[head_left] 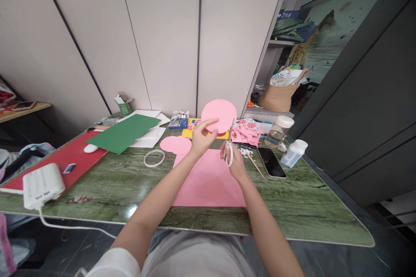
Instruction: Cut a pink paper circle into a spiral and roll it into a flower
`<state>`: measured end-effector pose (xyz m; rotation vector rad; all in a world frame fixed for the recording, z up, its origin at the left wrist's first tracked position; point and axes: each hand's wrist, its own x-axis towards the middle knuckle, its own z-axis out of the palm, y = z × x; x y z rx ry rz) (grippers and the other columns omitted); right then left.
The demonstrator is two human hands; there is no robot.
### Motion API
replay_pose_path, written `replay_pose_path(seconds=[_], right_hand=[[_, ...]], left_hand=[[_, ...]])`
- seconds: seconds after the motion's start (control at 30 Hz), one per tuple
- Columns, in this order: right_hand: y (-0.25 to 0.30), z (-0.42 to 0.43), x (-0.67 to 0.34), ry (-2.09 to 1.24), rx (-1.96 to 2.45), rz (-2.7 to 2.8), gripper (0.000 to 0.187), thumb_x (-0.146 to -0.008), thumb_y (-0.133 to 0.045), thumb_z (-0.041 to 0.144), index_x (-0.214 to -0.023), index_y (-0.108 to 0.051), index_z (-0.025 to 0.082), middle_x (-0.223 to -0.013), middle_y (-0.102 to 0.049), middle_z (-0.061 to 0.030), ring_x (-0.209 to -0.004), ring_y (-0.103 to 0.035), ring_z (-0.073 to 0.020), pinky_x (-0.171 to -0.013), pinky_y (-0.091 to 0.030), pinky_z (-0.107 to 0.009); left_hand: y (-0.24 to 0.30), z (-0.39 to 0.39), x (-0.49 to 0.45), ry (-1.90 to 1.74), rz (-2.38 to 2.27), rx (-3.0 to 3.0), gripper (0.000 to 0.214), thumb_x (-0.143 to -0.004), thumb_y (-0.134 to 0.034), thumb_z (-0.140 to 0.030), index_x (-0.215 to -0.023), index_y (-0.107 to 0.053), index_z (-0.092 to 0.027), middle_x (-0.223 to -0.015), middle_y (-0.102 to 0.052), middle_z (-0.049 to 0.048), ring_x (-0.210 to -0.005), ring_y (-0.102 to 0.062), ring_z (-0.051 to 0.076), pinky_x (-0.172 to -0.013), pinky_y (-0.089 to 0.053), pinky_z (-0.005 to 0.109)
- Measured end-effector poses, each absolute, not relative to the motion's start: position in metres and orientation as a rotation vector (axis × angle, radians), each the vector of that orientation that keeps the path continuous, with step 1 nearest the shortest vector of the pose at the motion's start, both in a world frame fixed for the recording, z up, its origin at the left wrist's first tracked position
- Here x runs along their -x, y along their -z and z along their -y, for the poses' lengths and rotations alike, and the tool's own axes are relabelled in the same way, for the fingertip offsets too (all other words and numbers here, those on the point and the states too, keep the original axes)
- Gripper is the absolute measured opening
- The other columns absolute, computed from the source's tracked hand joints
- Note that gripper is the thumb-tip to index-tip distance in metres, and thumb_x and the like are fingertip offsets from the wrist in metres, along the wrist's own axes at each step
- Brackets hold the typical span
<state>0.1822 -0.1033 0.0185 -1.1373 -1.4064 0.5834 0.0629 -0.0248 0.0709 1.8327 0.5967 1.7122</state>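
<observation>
Pinched between the fingers of my left hand (pixel 203 137) is a round pink paper disc (pixel 218 113), raised above the table. My right hand (pixel 234 160) grips white-handled scissors (pixel 229 154), whose blades point up along the disc's right edge. Whether the blades touch the paper I cannot tell. Below both hands a pink paper sheet (pixel 209 181) lies flat. Two overlapping pink paper circles (pixel 172 144) rest left of my left hand, partly over the sheet's corner. Pink paper scraps (pixel 246 133) are heaped beyond my right hand.
On the right stand a lidded jar (pixel 278 132), a white bottle (pixel 294 153) and a phone (pixel 271 162), with a wooden stick (pixel 256 165) beside it. To the left lie a white ring (pixel 154 158), green paper (pixel 125 132), red paper (pixel 78 173) and a white power bank (pixel 43 185) with a cable.
</observation>
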Motion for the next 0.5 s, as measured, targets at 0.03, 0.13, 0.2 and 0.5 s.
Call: replay_pose_path(seconds=[0.03,0.13,0.2,0.5], right_hand=[[-0.0186,0.1034,-0.1822,-0.581,1.139,1.407,0.035,-0.091,-0.032,0.049,-0.082,-0.048,0.02,-0.061,-0.047,0.0017,-0.053,-0.04,-0.0113,-0.051,-0.031,-0.025],[-0.0186,0.1034,-0.1823,-0.576,1.145,1.411,0.035,-0.091,-0.032,0.049,-0.081,-0.048,0.02,-0.06,-0.047,0.002,-0.053,-0.04,-0.0113,-0.052,-0.031,-0.025],[-0.0189,0.1034,-0.1825,-0.574,1.149,1.415,0.035,-0.092,-0.032,0.048,-0.081,-0.048,0.02,-0.06,-0.048,0.002,-0.053,-0.041,-0.0113,-0.052,-0.031,-0.025],[-0.0199,0.1036,-0.1827,-0.571,1.157,1.426,0.032,-0.092,-0.033,0.045,-0.08,-0.048,0.019,-0.06,-0.048,0.0023,-0.054,-0.041,-0.0107,-0.054,-0.031,-0.025]], left_hand=[[-0.0711,0.0248,-0.063,-1.717,-0.592,-1.832,0.029,-0.07,-0.062,-0.017,-0.098,-0.067,-0.018,-0.102,-0.068,0.0068,-0.097,-0.061,0.018,-0.078,-0.051,0.028],[-0.071,0.0243,-0.0633,-1.717,-0.594,-1.829,0.029,-0.07,-0.061,-0.016,-0.099,-0.067,-0.018,-0.101,-0.068,0.0066,-0.095,-0.061,0.017,-0.077,-0.05,0.028],[-0.0706,0.0237,-0.0631,-1.709,-0.606,-1.832,0.029,-0.071,-0.061,-0.017,-0.099,-0.067,-0.018,-0.102,-0.068,0.0069,-0.096,-0.061,0.018,-0.077,-0.05,0.028],[-0.0682,0.0201,-0.0624,-1.727,-0.563,-1.785,0.028,-0.073,-0.062,-0.02,-0.1,-0.066,-0.017,-0.102,-0.067,0.0083,-0.097,-0.06,0.018,-0.078,-0.05,0.027]])
